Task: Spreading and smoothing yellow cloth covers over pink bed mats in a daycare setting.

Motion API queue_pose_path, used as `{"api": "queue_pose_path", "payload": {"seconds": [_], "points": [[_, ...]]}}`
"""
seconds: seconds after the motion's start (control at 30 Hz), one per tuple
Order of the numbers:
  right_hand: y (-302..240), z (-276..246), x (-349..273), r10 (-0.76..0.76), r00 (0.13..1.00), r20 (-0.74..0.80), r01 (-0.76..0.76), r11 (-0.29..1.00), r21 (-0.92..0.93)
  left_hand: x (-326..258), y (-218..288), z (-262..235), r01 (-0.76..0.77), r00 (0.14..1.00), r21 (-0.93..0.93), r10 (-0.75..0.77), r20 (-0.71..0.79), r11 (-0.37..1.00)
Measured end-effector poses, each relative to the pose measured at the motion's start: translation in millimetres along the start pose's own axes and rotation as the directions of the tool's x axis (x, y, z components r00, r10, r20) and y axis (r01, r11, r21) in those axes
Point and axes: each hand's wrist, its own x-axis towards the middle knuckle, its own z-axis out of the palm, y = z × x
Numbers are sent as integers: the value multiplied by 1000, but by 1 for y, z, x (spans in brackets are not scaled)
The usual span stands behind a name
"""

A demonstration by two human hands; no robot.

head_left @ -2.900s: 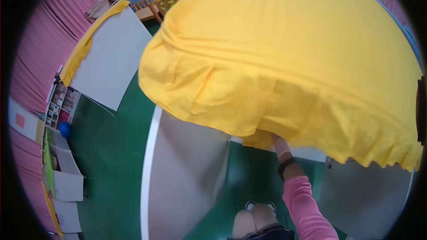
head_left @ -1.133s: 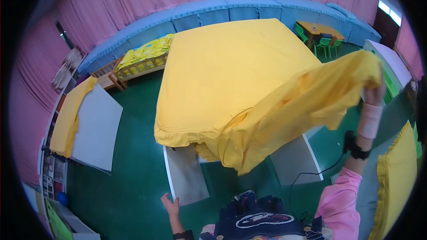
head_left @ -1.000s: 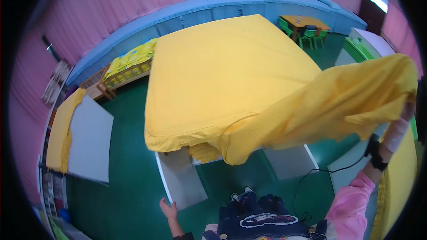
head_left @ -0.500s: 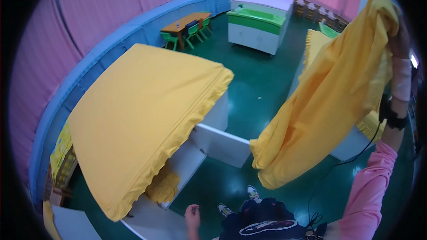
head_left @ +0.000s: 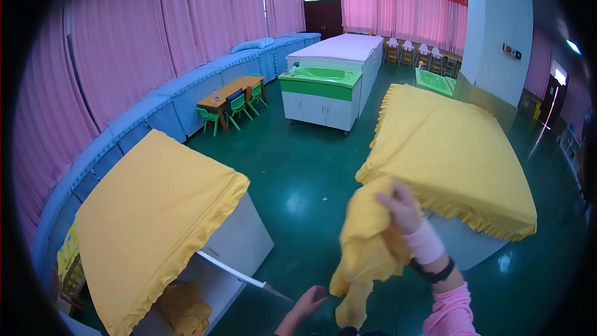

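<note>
My right hand (head_left: 401, 206) grips a bunched yellow cloth (head_left: 368, 227) near its top, and the cloth hangs down in folds in front of me. Low in the middle, my left hand (head_left: 308, 302) holds nothing; its fingers are apart, a little to the left of the cloth's lower end. At the left stands a white cabinet (head_left: 245, 227) under a fitted yellow cover (head_left: 155, 211) with a ruffled edge. Its door (head_left: 233, 270) is swung out, and a crumpled yellow cloth (head_left: 185, 308) lies inside.
A second yellow-covered cabinet (head_left: 451, 149) stands at the right, just beyond my right hand. Farther off are a green-topped white unit (head_left: 320, 96), a wooden table (head_left: 227, 94) with small green chairs (head_left: 236, 109), and a pillar (head_left: 497, 37). Blue-covered benches (head_left: 149, 115) line the left wall.
My right hand has come down and inward from high on the right, bringing the yellow cloth along, now more gathered. My left hand has moved right. The view has tilted up and turned right.
</note>
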Motion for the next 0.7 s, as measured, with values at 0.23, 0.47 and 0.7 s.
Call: {"api": "queue_pose_path", "payload": {"seconds": [0.23,0.47,0.7], "points": [[39,-4,118,42,944,327,-108,976,187,149,42,-8,-235,968,-168,215,-128,957],[102,-4,294,-7,938,346,-65,979,195,310,18,-76,-296,903,19,286,-321,955],[153,-53,448,-39,990,135,-5,951,311,450,8,-194,-60,898,174,129,-420,983]]}}
